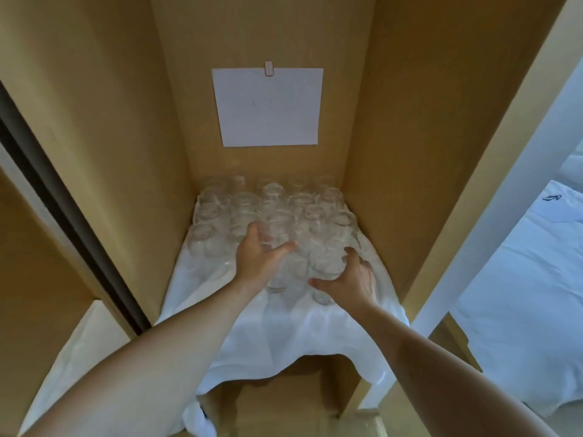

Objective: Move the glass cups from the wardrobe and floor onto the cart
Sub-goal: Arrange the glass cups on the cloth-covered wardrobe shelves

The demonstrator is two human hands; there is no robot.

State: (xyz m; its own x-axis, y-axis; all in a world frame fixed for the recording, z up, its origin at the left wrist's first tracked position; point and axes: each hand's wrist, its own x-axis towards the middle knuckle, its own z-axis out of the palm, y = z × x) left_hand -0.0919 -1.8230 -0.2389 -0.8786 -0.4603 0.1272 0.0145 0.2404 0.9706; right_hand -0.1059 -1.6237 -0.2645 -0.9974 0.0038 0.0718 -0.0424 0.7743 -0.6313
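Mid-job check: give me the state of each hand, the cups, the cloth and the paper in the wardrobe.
Left hand: gripping a cup.
Right hand: gripping a cup.
Cups: clustered upright on the cloth, still in the wardrobe.
Cloth: spread on the shelf, front edge hanging over.
Paper: clipped to the back wall.

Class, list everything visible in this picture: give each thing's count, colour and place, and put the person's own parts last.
glass cups: roughly two dozen, exact count unclear, clear, crowded on the cloth at the back of the wardrobe shelf
white cloth: one, covers the shelf, front edge hanging over
sheet of paper: one, white, clipped to the wardrobe's back panel
wardrobe: one, tan wood, around the shelf
bedding: white, to the right, outside the wardrobe
left hand: one, fingers curled round a cup in the middle of the cluster
right hand: one, grip round a front cup
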